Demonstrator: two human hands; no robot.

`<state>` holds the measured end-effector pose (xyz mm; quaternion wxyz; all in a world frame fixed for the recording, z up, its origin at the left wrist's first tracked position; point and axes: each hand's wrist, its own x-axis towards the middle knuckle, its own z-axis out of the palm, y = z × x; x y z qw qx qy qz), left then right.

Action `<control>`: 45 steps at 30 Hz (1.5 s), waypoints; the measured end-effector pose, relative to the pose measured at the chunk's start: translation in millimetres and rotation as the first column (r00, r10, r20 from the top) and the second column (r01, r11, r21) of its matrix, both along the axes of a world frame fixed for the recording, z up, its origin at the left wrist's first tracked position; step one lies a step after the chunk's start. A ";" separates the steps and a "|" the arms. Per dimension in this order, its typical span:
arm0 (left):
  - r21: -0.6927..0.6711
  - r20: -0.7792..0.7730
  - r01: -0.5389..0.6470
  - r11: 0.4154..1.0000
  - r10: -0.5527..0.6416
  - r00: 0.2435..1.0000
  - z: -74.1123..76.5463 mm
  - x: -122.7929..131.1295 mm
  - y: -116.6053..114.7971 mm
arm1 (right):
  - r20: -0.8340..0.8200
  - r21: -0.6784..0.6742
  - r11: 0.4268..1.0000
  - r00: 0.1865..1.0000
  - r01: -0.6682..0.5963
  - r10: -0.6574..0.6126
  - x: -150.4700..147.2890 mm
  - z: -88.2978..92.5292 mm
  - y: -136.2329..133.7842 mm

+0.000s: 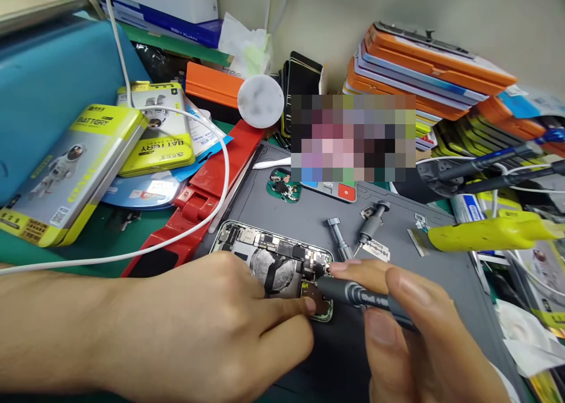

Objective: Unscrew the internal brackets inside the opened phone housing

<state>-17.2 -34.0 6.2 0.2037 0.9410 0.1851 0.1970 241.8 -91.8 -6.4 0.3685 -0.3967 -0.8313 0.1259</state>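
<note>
An opened smartphone (293,251) lies on a grey work mat, its circuit boards and a round silvery coil showing. My left hand (212,326) rests over its near side and holds it, the index finger pressed on the brown part at the right end. The thumb is hidden. Between the thumb and fingers of my right hand (424,332) is a dark grey screwdriver (353,291), its tip end at the phone's right end. Beyond the phone lie two more screwdrivers, a silvery one (339,237) and a dark one (373,223), beside a razor blade (378,250).
Yellow battery boxes (75,173) stand at the left, with a white cable (185,238) looping past a red tool (194,200). A small green circuit board (283,185) sits on the mat (424,279). At the right are a yellow-handled scraper (485,233) and stacked orange cases (424,67).
</note>
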 end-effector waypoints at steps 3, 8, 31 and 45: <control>0.019 -0.116 0.162 0.987 -0.159 0.980 2.9 -0.2 2.8 | -0.020 0.003 1.000 1.000 -0.020 0.020 2.0 -3.2 1.8; -0.146 -0.006 0.118 0.982 -0.120 0.993 5.3 -3.6 2.9 | -0.119 0.057 0.984 0.980 0.166 -0.159 -10.5 -7.8 3.1; -0.939 -0.168 -0.226 0.260 0.228 0.959 3.9 2.1 17.6 | -0.543 -0.481 0.868 0.735 0.125 -0.407 -19.5 -0.2 -4.8; -0.955 -0.035 -0.105 0.276 0.249 0.968 -2.3 0.4 17.8 | -0.591 -0.531 0.846 0.693 0.050 -0.412 -15.9 -1.7 0.9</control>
